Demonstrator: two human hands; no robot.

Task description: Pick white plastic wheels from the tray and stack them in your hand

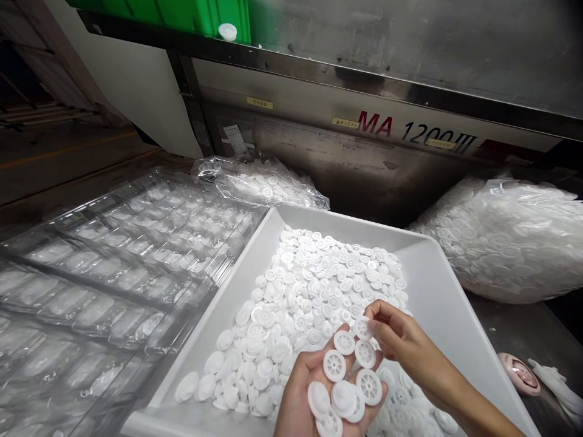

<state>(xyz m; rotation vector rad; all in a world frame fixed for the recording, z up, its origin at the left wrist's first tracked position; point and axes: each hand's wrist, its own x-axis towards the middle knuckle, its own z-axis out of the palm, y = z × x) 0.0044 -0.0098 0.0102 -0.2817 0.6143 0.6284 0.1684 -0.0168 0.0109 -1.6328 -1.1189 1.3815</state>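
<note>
While the left hand (310, 388) lies palm up and cupped over the near end of the white tray (446, 291), it carries a small heap of white plastic wheels (344, 388), spoked discs with a raised hub; its fingers are spread beneath them rather than closed; the right hand (396, 334) pinches one wheel (363, 328) by its rim between thumb and fingertips, just above that heap. More loose wheels (310, 291) fill the middle of the tray in a shallow pile, touching and overlapping one another.

These parts look light, stiff and smooth, so they would likely slide off one another and off a tilted palm; a pinch across the rim, or a fingertip set against the hub, seems the surest hold; the thin spokes may be the weakest place to press.

To the left sit clear blister trays (113, 267) with rows of pockets; beyond them lies a clear bag of parts (259, 179); a fuller bag (505, 240) rests at the right, against the grey machine (410, 127).
</note>
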